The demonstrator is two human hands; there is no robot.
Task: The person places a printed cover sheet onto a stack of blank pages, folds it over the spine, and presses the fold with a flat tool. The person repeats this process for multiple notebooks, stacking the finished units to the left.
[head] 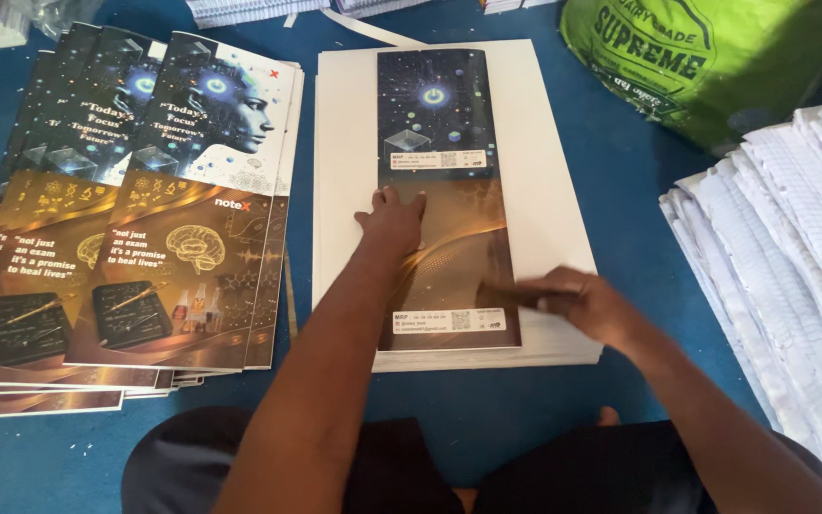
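At the far left, a fanned pile of printed covers (135,219) lies on the blue floor mat (620,171), each sheet glossy, dark above and gold below. Just right of it sits a squared stack of white boards (344,190), and lying lengthwise down its middle is a folded printed cover (449,143), dark at its far end and amber at its near end. The left hand (394,217) rests flat on the left half of that cover about midway along, fingers spread and pointing away, pinning it rather than gripping it. Further right, the right hand (582,300) lies on the cover's right edge near the near end, blurred; its fingers look drawn together and pressed down on the sheet, though whether they pinch the edge I cannot tell. The cover looks thin, light and slick, springy along its fold and easily creased or scuffed; it would likely slide on the boards unless pressed, and is best held flat under the palm or lifted by a long edge. At the far right a green printed sack (706,57) sits at the back, and stacks of ruled paper sections (792,219) run along the right side.
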